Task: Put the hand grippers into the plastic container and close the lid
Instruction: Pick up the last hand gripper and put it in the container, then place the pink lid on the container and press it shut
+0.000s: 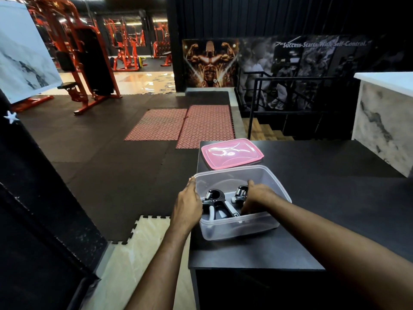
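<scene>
A clear plastic container (268,175) stands on the near left part of a black table (335,198). Two black hand grippers lie inside it: one (215,203) on the left, a second (241,193) on the right, partly under my right hand. My right hand (259,198) reaches into the container with its fingers on the second hand gripper. My left hand (186,204) rests against the container's left wall, outside it. The pink lid (231,155) lies flat on the table just behind the container.
The table's left edge runs right beside the container, with floor mats and pale tile below. A white marble-look counter (384,121) stands at the far right. A black railing (290,97) and stairs lie behind the table. Red gym machines (85,63) stand far left.
</scene>
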